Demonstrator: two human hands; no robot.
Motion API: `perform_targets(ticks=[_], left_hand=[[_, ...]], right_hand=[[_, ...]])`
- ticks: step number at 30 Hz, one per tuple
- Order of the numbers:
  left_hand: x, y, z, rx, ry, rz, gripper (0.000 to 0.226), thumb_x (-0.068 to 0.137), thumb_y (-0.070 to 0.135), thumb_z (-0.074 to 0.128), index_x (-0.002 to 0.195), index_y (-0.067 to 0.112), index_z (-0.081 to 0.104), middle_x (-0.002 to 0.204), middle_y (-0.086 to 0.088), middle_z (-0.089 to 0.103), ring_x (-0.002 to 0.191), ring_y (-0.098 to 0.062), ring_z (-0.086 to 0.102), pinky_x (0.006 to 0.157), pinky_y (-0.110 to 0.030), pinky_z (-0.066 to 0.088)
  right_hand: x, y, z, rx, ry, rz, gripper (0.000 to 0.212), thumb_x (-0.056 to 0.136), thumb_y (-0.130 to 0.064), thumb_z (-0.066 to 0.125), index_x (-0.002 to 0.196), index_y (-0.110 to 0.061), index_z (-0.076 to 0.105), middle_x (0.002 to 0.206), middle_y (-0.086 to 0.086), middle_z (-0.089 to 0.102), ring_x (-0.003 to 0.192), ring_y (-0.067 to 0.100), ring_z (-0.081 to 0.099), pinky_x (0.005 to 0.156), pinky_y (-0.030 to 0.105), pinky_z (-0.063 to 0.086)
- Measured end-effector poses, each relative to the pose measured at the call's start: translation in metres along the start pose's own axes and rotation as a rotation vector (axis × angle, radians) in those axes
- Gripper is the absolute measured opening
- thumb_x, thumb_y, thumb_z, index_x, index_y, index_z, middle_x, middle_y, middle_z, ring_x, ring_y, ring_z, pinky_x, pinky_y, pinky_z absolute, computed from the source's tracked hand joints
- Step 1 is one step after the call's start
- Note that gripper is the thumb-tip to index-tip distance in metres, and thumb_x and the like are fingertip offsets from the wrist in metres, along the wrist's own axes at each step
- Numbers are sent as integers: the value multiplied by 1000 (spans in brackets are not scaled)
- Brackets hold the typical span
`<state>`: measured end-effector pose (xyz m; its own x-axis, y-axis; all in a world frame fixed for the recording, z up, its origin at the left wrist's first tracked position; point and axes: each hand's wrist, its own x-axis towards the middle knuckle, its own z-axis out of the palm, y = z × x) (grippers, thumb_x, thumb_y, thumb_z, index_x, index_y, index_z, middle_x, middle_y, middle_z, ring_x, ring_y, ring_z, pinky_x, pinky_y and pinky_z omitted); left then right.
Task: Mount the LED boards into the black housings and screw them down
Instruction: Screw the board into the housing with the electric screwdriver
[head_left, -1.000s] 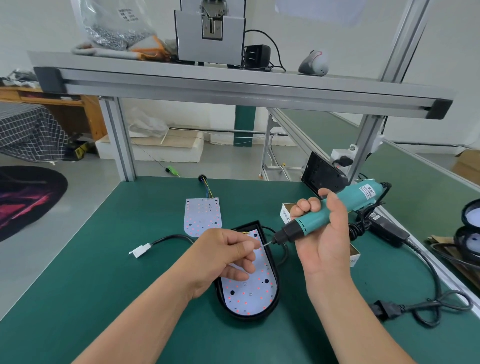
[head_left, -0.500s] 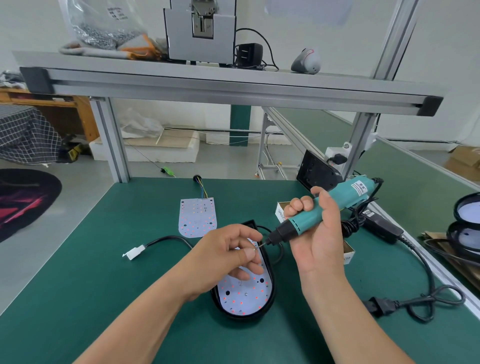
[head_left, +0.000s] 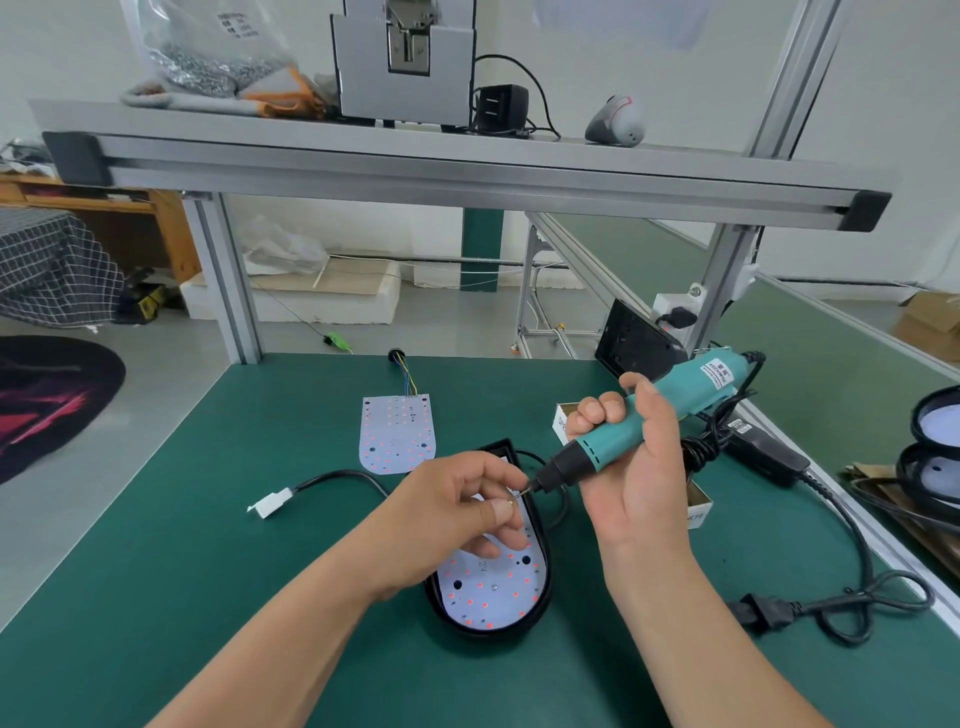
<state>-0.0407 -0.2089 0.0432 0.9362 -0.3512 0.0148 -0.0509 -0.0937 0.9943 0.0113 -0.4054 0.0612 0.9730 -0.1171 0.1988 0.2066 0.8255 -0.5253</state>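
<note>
A black housing (head_left: 543, 558) lies on the green mat with a white LED board (head_left: 488, 587) seated inside it. Above its far half, my left hand (head_left: 452, 514) pinches a small screw (head_left: 513, 501) between thumb and forefinger. My right hand (head_left: 636, 483) grips a teal electric screwdriver (head_left: 649, 421), tilted down to the left, its bit tip close to the screw. A second loose LED board (head_left: 397, 434) with coloured wires lies farther back on the mat.
A black cable with a white connector (head_left: 270, 503) runs left from the housing. A small white box (head_left: 696, 506) sits behind my right hand. The screwdriver's power supply and plug cord (head_left: 769, 610) lie at right. More black housings (head_left: 935, 447) stack at the right edge.
Both hands stay over the housing; the left fingers have shifted slightly and the screw now sits just below the screwdriver bit. The view has dipped a little.
</note>
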Motion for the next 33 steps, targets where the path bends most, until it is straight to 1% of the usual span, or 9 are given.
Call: perform_targets(ticks=[12, 16, 20, 23, 25, 27, 29, 31, 33], left_hand=[[2, -4, 1, 71, 79, 16, 19, 98, 3, 70, 110, 18, 73, 95, -8, 77, 91, -23, 80, 71, -26, 61], [3, -8, 1, 145, 110, 48, 22, 95, 11, 67, 111, 25, 72, 92, -1, 78, 90, -19, 79, 70, -26, 59], [4, -10, 1, 147, 118, 55, 25, 92, 20, 67, 115, 28, 71, 93, 0, 80, 91, -19, 79, 72, -27, 60], [4, -8, -1, 131, 116, 51, 26, 99, 19, 64, 122, 29, 70, 100, 2, 81, 94, -18, 79, 72, -26, 61], [4, -7, -6, 145, 189, 44, 25, 107, 17, 56, 126, 30, 68, 103, 9, 79, 88, -12, 78, 69, -28, 61], [5, -5, -14, 303, 392, 35, 24, 110, 22, 50, 123, 31, 67, 95, 14, 75, 75, 0, 71, 67, -30, 58], [5, -5, -28, 608, 578, -13, 23, 109, 28, 47, 125, 31, 65, 93, 10, 70, 74, -1, 64, 71, -32, 53], [4, -3, -39, 804, 595, -118, 29, 107, 33, 47, 130, 27, 64, 103, 5, 67, 81, -10, 64, 77, -34, 53], [2, -3, -43, 809, 503, -236, 29, 104, 35, 49, 128, 29, 64, 100, 4, 69, 77, -18, 67, 77, -36, 58]], right_hand=[[1, 1, 1, -82, -18, 8, 18, 97, -22, 65, 110, -14, 55, 75, 1, 46, 68, 18, 51, 68, 30, 49], [1, 5, 0, -112, 13, -6, 17, 100, -24, 66, 109, -14, 55, 76, 1, 49, 69, 18, 54, 70, 31, 51], [1, 10, -2, -97, 58, 6, 15, 102, -23, 64, 109, -14, 55, 76, 1, 49, 69, 18, 54, 70, 31, 50], [1, 10, -3, -80, 70, 8, 14, 103, -24, 63, 108, -13, 56, 75, 1, 48, 69, 18, 54, 70, 31, 50], [0, 11, -3, -71, 73, 5, 15, 103, -25, 64, 107, -13, 56, 75, 1, 48, 69, 18, 54, 70, 32, 50], [0, 10, -3, -57, 75, 8, 14, 102, -25, 64, 107, -13, 56, 75, 1, 48, 70, 18, 54, 70, 31, 50], [0, 9, -4, -48, 81, 10, 14, 102, -24, 64, 106, -13, 56, 76, 1, 48, 71, 18, 54, 71, 32, 49], [1, 8, -4, -47, 82, 8, 13, 101, -23, 65, 105, -14, 57, 76, 1, 48, 71, 18, 53, 73, 33, 48], [1, 8, -4, -51, 85, 5, 13, 101, -24, 65, 105, -14, 57, 76, 1, 49, 71, 18, 54, 74, 33, 48]])
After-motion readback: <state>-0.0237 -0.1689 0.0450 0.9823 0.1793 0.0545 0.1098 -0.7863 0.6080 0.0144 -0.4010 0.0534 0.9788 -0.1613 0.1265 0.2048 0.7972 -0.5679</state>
